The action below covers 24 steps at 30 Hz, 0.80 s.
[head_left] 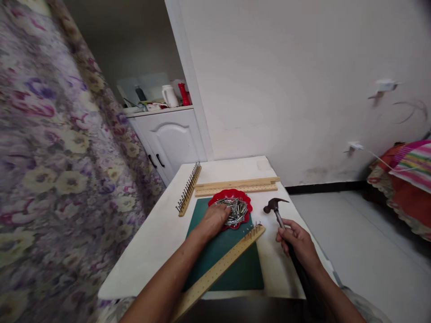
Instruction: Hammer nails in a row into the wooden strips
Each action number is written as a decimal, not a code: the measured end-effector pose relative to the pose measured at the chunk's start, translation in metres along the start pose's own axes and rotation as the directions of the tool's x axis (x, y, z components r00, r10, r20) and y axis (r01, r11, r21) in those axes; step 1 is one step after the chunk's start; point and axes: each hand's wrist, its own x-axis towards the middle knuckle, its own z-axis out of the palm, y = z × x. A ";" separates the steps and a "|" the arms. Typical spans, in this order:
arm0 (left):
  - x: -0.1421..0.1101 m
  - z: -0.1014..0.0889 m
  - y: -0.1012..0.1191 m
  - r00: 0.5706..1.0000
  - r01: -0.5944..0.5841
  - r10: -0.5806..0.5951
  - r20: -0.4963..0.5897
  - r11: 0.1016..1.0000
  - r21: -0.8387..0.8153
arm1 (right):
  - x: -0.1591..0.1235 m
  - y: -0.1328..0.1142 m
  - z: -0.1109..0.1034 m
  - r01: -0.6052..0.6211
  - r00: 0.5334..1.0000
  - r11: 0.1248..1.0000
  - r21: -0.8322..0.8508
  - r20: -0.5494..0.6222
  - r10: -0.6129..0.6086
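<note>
My left hand [216, 218] reaches into a red scalloped dish [213, 200] of loose nails [238, 210]. Its fingers are curled together among the nails; what lies between the fingertips is hidden. In my right hand [296, 242] a claw hammer [276, 206] is gripped by its handle, head up, beside the dish. A wooden strip [222, 265] with rows of small holes runs slantwise across a green mat [242, 276]. Several nails [252, 230] stand upright in the strip's far end. The strip's near end passes beside my left forearm.
Another wooden strip [188, 192], full of upright nails, lies at the table's far left. Two more wooden strips [235, 185] lie behind the dish. The white table [141, 255] stands by a wall, with a floral curtain [67, 179] at left and a white cabinet [171, 139] behind.
</note>
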 end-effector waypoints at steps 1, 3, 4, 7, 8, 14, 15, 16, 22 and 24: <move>-0.003 -0.003 0.004 1.000 0.008 -0.008 -0.011 1.000 0.013 | 0.000 0.000 0.000 0.000 1.000 1.000 -0.003 0.000 0.000; -0.011 -0.008 0.012 0.998 0.048 -0.048 -0.028 0.999 0.015 | 0.000 0.000 -0.001 -0.002 1.000 1.000 -0.009 0.000 0.002; -0.015 -0.010 0.016 0.996 0.081 -0.081 -0.036 0.997 0.000 | 0.000 0.000 -0.001 -0.003 1.000 1.000 -0.011 0.000 0.003; -0.029 -0.014 0.024 0.985 0.159 -0.165 -0.057 0.983 -0.096 | -0.001 -0.001 -0.001 0.000 1.000 1.000 -0.016 -0.002 0.000; -0.034 -0.015 0.026 0.982 0.167 -0.178 -0.071 0.976 -0.137 | -0.001 -0.002 -0.001 0.003 1.000 1.000 -0.017 -0.002 -0.003; -0.071 -0.015 0.042 0.958 0.198 -0.252 -0.138 0.927 -0.319 | -0.003 -0.005 0.001 0.012 1.000 1.000 -0.015 -0.014 -0.012; -0.077 -0.015 0.046 0.959 0.207 -0.257 -0.117 0.923 -0.324 | -0.003 -0.005 0.001 0.011 1.000 1.000 -0.015 -0.015 -0.011; -0.082 -0.015 0.052 0.962 0.217 -0.258 -0.089 0.921 -0.323 | -0.003 -0.006 0.001 0.011 1.000 1.000 -0.014 -0.016 -0.011; -0.090 -0.015 0.079 0.978 0.203 -0.204 0.030 0.923 -0.328 | -0.003 -0.005 0.001 0.005 1.000 1.000 -0.026 -0.013 -0.006; -0.087 -0.015 0.082 0.981 0.186 -0.195 0.009 0.921 -0.343 | -0.004 -0.005 0.002 0.004 1.000 1.000 -0.030 -0.014 -0.005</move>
